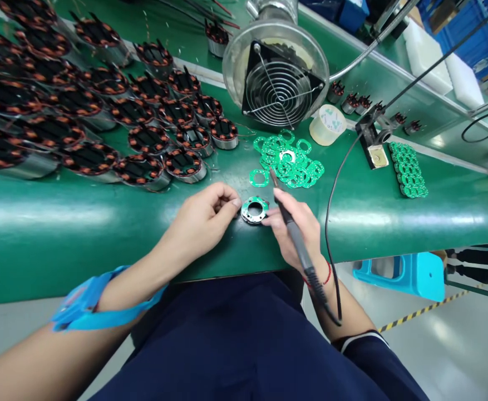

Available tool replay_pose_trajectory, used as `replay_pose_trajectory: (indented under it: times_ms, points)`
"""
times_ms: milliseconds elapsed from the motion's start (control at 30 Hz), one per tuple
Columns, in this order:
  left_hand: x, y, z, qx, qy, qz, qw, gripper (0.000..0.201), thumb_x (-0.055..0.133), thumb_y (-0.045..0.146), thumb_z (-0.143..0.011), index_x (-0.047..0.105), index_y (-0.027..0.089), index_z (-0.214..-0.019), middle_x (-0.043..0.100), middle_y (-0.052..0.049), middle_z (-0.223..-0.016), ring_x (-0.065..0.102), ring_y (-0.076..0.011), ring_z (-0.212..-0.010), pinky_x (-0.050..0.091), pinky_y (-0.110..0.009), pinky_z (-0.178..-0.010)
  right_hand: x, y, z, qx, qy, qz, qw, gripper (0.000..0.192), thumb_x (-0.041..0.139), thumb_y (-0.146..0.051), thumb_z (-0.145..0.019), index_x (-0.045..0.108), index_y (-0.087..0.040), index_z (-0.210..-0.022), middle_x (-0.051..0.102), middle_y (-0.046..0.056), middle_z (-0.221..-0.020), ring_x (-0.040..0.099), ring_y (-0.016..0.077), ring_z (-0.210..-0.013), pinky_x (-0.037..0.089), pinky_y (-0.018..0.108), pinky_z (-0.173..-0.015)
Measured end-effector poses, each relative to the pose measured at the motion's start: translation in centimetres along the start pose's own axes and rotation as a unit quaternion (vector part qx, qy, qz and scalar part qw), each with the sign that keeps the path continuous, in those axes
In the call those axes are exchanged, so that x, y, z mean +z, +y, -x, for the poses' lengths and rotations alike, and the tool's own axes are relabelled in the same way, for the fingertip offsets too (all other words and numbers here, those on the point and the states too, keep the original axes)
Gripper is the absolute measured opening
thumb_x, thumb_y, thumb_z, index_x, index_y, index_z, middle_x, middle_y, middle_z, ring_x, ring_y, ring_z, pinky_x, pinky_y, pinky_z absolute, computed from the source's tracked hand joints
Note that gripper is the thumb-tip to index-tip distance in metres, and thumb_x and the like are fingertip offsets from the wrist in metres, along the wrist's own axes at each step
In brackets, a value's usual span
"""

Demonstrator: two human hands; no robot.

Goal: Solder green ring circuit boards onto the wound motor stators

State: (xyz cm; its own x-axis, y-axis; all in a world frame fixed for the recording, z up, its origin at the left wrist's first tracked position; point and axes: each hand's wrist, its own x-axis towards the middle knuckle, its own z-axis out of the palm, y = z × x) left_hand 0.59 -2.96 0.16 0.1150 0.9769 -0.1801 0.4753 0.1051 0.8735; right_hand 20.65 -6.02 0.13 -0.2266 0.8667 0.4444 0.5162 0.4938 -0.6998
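A small round motor stator with a green ring-shaped circuit board on top sits on the green mat near the bench's front edge. My left hand pinches its left side with the fingertips. My right hand touches its right side and holds a black soldering iron like a pen, its tip pointing up and away at the pile of green ring boards. The iron's black cable loops off to the right. A blue strap circles my left wrist.
Many copper-wound stators fill the bench's left half. A fume fan with a wire grille stands behind the ring pile, a tape roll beside it. An iron stand and rows of green rings lie right. A blue stool stands below.
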Motion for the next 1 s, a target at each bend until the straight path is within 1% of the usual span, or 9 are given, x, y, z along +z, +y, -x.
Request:
replay_pose_trajectory:
  times_ms: [100, 167, 267, 333, 467, 700, 833, 933, 1000]
  points:
    - [0.2, 0.3, 0.0, 0.000, 0.015, -0.031, 0.999, 0.025, 0.050, 0.047, -0.086, 0.057, 0.023, -0.084, 0.059, 0.001, -0.069, 0.052, -0.0167, -0.063, 0.041, -0.031, -0.063, -0.2, -0.2, 0.8, 0.038, 0.092, -0.036, 0.994, 0.034, 0.049, -0.048, -0.109, 0.064, -0.029, -0.133, 0.080, 0.004, -0.103, 0.078, 0.0190, -0.080, 0.064, 0.037, -0.075]
    - [0.1, 0.6, 0.0, 0.005, 0.015, -0.045, 0.999, 0.024, 0.049, 0.045, -0.087, 0.056, 0.023, -0.084, 0.060, 0.001, -0.070, 0.052, -0.0169, -0.064, 0.041, -0.031, -0.064, -0.2, -0.1, 1.4, 0.063, 0.118, -0.063, 0.989, 0.035, 0.048, -0.053, -0.108, 0.067, -0.029, -0.125, 0.079, 0.004, -0.097, 0.076, 0.0183, -0.072, 0.065, 0.036, -0.068]
    - [0.0, 0.9, 0.0, 0.014, 0.014, -0.058, 0.998, 0.022, 0.049, 0.044, -0.086, 0.056, 0.023, -0.084, 0.060, 0.000, -0.070, 0.052, -0.0173, -0.064, 0.041, -0.031, -0.066, 0.1, 0.2, 2.1, 0.087, 0.107, -0.095, 0.986, 0.035, 0.046, -0.054, -0.109, 0.069, -0.029, -0.119, 0.071, -0.001, -0.074, 0.069, 0.0156, -0.055, 0.063, 0.033, -0.058]
    - [-0.1, 1.0, -0.1, 0.014, 0.013, -0.060, 0.998, 0.021, 0.049, 0.043, -0.086, 0.056, 0.023, -0.084, 0.060, 0.000, -0.070, 0.052, -0.0176, -0.064, 0.041, -0.031, -0.066, 0.2, 0.2, 2.1, 0.092, 0.101, -0.120, 0.983, 0.033, 0.048, -0.053, -0.109, 0.069, -0.029, -0.117, 0.067, -0.004, -0.066, 0.065, 0.0137, -0.048, 0.061, 0.030, -0.053]
    - [-0.1, 1.2, -0.1, 0.006, 0.013, -0.059, 0.998, 0.020, 0.049, 0.042, -0.084, 0.056, 0.023, -0.084, 0.061, 0.000, -0.069, 0.053, -0.0181, -0.063, 0.040, -0.031, -0.065, 0.4, 0.0, 1.6, 0.104, 0.109, -0.158, 0.976, 0.031, 0.053, -0.053, -0.107, 0.068, -0.027, -0.115, 0.065, -0.006, -0.063, 0.062, 0.0116, -0.044, 0.055, 0.025, -0.046]
    - [0.0, 1.5, -0.2, -0.002, 0.014, -0.064, 0.998, 0.018, 0.049, 0.040, -0.084, 0.056, 0.024, -0.084, 0.062, -0.001, -0.069, 0.055, -0.0189, -0.065, 0.042, -0.031, -0.067, 0.2, -0.8, 1.3, 0.144, 0.118, -0.154, 0.970, 0.035, 0.053, -0.057, -0.106, 0.067, -0.026, -0.111, 0.062, -0.007, -0.058, 0.060, 0.0109, -0.040, 0.051, 0.024, -0.040]
    - [-0.3, 1.4, -0.2, 0.006, 0.006, -0.062, 0.998, 0.018, 0.049, 0.040, -0.085, 0.055, 0.023, -0.083, 0.062, 0.000, -0.069, 0.055, -0.0183, -0.064, 0.042, -0.030, -0.066, 0.3, -0.8, 1.1, 0.143, 0.136, -0.121, 0.973, 0.032, 0.050, -0.053, -0.108, 0.065, -0.028, -0.121, 0.072, -0.003, -0.075, 0.069, 0.0124, -0.052, 0.059, 0.026, -0.048]
    - [-0.1, 1.0, -0.4, 0.016, 0.007, -0.054, 0.998, 0.016, 0.050, 0.038, -0.086, 0.055, 0.023, -0.082, 0.061, 0.001, -0.067, 0.054, -0.0170, -0.062, 0.041, -0.029, -0.064, 0.6, -0.1, 0.5, 0.114, 0.102, -0.112, 0.982, 0.037, 0.048, -0.049, -0.110, 0.056, -0.029, -0.140, 0.080, 0.004, -0.103, 0.079, 0.0155, -0.075, 0.068, 0.031, -0.070]
    - [0.6, 0.9, -0.6, 0.033, 0.011, -0.032, 0.999, 0.013, 0.051, 0.034, -0.087, 0.054, 0.023, -0.081, 0.059, 0.002, -0.067, 0.053, -0.0169, -0.062, 0.040, -0.030, -0.064, 0.8, 0.4, 0.1, 0.078, 0.053, -0.096, 0.991, 0.040, 0.047, -0.043, -0.111, 0.051, -0.030, -0.148, 0.080, 0.007, -0.117, 0.081, 0.0187, -0.099, 0.068, 0.037, -0.090]
